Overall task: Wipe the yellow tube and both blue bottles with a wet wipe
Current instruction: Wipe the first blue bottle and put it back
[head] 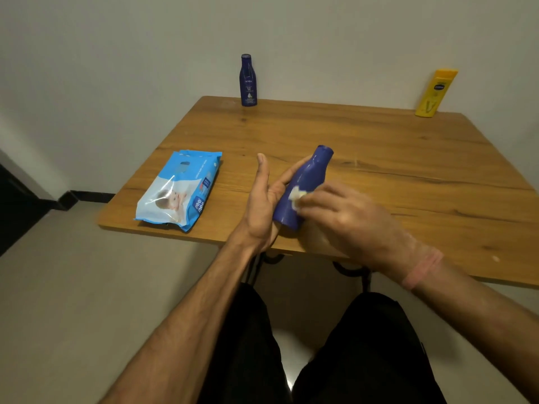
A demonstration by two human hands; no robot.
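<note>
A blue bottle (pixel 306 182) lies tilted, cap end pointing away, across the palm and straight fingers of my left hand (pixel 261 205), just above the table's near edge. The thumb of that hand points up, off the bottle. My right hand (pixel 347 211) pinches a small crumpled white wet wipe (pixel 296 196) and presses it on the bottle's lower side. A second, darker blue bottle (pixel 248 80) stands upright at the table's far edge. The yellow tube (pixel 436 93) stands at the far right corner, leaning on the wall.
A light blue pack of wet wipes (pixel 179 189) lies flat on the wooden table (pixel 379 147) to the left of my hands. The wall runs close behind the table. My knees in black trousers sit under the near edge.
</note>
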